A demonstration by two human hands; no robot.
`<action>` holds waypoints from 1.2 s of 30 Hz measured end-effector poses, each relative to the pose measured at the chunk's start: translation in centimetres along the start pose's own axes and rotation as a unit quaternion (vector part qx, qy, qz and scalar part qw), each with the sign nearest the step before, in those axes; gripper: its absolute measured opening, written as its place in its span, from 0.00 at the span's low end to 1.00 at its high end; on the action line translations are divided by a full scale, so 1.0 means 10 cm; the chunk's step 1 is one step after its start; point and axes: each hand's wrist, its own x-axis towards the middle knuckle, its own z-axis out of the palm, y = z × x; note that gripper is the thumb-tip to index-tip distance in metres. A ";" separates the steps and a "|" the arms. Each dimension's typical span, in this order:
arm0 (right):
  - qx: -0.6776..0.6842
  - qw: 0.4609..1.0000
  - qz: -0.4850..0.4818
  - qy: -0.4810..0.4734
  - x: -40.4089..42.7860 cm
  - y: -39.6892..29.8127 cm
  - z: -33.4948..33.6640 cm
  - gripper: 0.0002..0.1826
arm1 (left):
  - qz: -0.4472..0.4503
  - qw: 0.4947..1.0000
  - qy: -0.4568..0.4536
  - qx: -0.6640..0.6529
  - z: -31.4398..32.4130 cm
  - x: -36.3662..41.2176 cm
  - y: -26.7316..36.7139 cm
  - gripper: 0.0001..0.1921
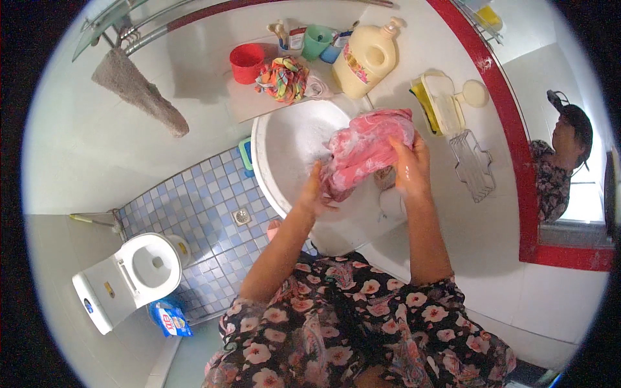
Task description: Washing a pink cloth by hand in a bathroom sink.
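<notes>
A wet pink cloth with white suds on it is held up between my two hands, over the white washbasin. My left hand grips its lower left end, and my right hand has the right end, with suds on the skin near the thumb. Foam lies in the bowl to the left of the cloth. The cloth covers part of the basin, and its folds hide some of my fingertips.
Behind the basin stand a red cup, a colourful scrunched cloth, a green cup and a cream jug. At right are a soap box with a sponge and a wire rack. A toilet stands at lower left.
</notes>
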 end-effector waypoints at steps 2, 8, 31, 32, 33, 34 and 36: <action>0.043 0.999 0.000 -0.012 -0.08 -0.10 0.05 0.14 | -0.040 0.992 -0.084 -0.082 0.09 0.13 -0.06 0.36; 0.096 0.969 0.219 -0.054 -0.38 0.26 -0.11 0.19 | 0.083 0.905 -0.329 -0.256 -0.09 0.83 0.04 0.16; -0.128 0.973 -0.119 -0.152 -0.19 0.86 0.31 0.20 | 0.053 0.895 -0.276 -0.346 0.10 -0.21 -0.20 0.19; -0.257 0.944 -0.160 -0.129 -0.15 0.86 0.33 0.19 | 0.022 0.898 -0.264 -0.350 0.08 -0.26 -0.15 0.20; -0.257 0.945 -0.157 -0.129 -0.06 0.93 0.34 0.19 | -0.008 0.900 -0.254 -0.354 0.07 -0.29 -0.09 0.22; 0.080 0.963 -0.020 -0.257 0.04 1.02 0.30 0.18 | -0.001 0.936 -0.217 -0.278 0.11 -0.30 -0.04 0.23; 0.104 0.961 0.104 -0.236 0.26 1.58 0.05 0.15 | 0.044 0.987 -0.153 -0.023 -0.05 -0.12 0.03 0.23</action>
